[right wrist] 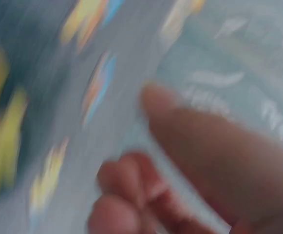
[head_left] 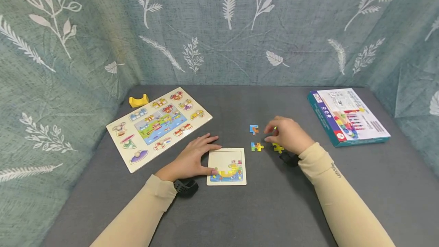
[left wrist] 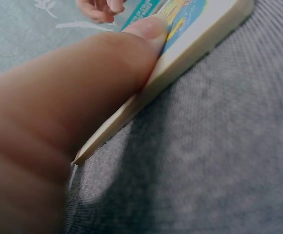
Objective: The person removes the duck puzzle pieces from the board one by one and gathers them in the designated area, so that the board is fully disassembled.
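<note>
A small square wooden jigsaw tray (head_left: 219, 157) lies before me, with picture pieces fitted along its bottom and right side; its upper left shows plain wood. My left hand (head_left: 193, 157) rests at the tray's left side, its thumb (left wrist: 143, 36) pressing on the rim and its other fingers stretched out over the upper left corner. Over the loose jigsaw pieces hovers my right hand (head_left: 289, 134), thumb and fingers apart with nothing between them. A blue-and-orange piece (head_left: 253, 129), a multicoloured piece (head_left: 256, 146) and a yellow piece (head_left: 278, 148) lie near it. Another yellow piece (right wrist: 48, 173) is mostly hidden by this hand in the head view.
To the left lies a large wooden picture board (head_left: 121, 151) with vehicle shapes, a yellow block (head_left: 138, 101) behind it. A teal-edged box (head_left: 351, 117) lies at the back right. Patterned cloth (head_left: 219, 29) hangs behind the grey table (head_left: 240, 216).
</note>
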`<state>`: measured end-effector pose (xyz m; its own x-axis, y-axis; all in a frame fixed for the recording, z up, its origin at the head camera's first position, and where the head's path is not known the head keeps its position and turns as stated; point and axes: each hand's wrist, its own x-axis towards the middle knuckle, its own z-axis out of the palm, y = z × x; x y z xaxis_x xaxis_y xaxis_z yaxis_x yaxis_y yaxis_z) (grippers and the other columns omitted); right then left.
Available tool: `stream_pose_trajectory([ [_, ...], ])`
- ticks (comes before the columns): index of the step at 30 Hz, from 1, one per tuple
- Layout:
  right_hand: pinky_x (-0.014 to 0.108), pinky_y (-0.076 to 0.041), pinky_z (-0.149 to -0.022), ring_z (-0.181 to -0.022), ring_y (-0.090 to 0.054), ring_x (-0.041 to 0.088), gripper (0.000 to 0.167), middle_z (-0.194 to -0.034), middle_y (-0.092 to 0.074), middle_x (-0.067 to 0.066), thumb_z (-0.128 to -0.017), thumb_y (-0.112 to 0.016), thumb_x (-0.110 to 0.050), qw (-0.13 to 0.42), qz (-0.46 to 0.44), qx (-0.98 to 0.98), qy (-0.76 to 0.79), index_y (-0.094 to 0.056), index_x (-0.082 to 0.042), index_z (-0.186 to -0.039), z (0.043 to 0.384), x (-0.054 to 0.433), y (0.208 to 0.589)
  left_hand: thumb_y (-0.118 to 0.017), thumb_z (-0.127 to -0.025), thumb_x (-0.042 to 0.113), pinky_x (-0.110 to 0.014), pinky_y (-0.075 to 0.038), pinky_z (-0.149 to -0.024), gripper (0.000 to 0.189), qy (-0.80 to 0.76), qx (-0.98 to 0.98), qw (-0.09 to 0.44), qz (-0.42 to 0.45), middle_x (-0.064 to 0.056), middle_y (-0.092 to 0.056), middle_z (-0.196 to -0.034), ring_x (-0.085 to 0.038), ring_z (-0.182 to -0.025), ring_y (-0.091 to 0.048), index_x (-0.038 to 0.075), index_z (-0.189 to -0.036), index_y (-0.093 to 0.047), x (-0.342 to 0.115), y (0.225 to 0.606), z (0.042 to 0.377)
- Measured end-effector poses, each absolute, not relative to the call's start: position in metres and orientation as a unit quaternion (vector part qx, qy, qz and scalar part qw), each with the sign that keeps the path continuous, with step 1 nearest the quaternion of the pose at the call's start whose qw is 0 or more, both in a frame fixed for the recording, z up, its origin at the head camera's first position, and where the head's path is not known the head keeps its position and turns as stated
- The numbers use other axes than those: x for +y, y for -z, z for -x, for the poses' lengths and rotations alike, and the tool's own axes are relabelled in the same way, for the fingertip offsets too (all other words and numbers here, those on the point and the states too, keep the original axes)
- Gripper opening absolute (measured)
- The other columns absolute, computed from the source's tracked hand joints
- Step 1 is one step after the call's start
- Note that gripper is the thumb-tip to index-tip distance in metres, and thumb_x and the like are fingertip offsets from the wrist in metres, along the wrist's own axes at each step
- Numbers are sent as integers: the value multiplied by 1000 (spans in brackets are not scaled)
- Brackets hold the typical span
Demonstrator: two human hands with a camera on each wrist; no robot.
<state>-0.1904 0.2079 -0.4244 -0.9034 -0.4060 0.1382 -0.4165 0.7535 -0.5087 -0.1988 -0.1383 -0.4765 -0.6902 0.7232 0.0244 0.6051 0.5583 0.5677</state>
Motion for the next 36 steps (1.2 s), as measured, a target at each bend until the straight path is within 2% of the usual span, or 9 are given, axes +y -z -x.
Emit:
stream_pose_trajectory([
  [4,29,-53,-71,-82,-62,17,27,-96,-64,4,-86,-89,-15,-23,-334,-901,-274,-81,-5,-110,184,175,437,-88,-87,40,-65,-9,-125,78,-275,877,107,-378,-11,-32,-169,-37,-159,-15,12,-152,-56,-138,475,199],
  [7,26,-52,-73,-87,-59,17,36,-102,-61,4,-86,-90,-23,-25,-372,-899,-228,-81,-7,-117,177,157,444,-87,-87,41,-65,-9,-125,78,-273,879,106,-377,-11,-32,-169,-38,-159,-15,12,-152,-56,-137,475,200],
  [13,28,-53,-77,-91,-57,17,24,-102,-62,0,-84,-91,-17,-27,-373,-900,-222,-85,-13,-107,170,145,450,-86,-88,43,-65,-10,-125,78,-265,881,104,-379,-11,-33,-169,-38,-159,-16,12,-152,-56,-136,476,200],
  [18,27,-54,-78,-89,-58,13,24,-97,-61,-4,-81,-93,-15,-66,-352,-893,-273,-78,-14,-99,169,142,453,-86,-88,42,-65,-10,-125,78,-268,880,109,-376,-11,-33,-169,-38,-159,-15,12,-152,-56,-137,477,199],
  [22,25,-54,-72,-79,-57,6,20,-87,-63,-10,-87,-88,-11,-97,-336,-877,-329,-70,-17,-92,172,140,452,-87,-87,41,-65,-9,-125,77,-273,880,108,-374,-11,-33,-169,-38,-159,-15,12,-152,-56,-137,476,199],
  [25,26,-54,-69,-76,-60,5,15,-84,-66,-9,-91,-83,-9,-112,-311,-864,-381,-69,-14,-92,175,146,448,-87,-87,41,-65,-9,-125,77,-275,880,109,-373,-10,-32,-169,-37,-159,-14,13,-152,-56,-137,476,199],
  [32,38,-61,-70,-76,-69,25,9,-88,-68,8,-97,-71,5,-132,-210,-845,-474,-67,-1,-102,188,191,426,-88,-87,40,-64,-9,-125,78,-276,878,110,-374,-10,-32,-169,-36,-159,-14,13,-152,-56,-137,476,199],
  [36,33,-60,-66,-72,-70,24,9,-86,-68,7,-94,-74,5,-99,-178,-886,-416,-69,-1,-99,194,230,413,-88,-87,40,-64,-9,-125,78,-275,879,112,-374,-9,-32,-169,-36,-160,-14,13,-153,-56,-138,475,200],
])
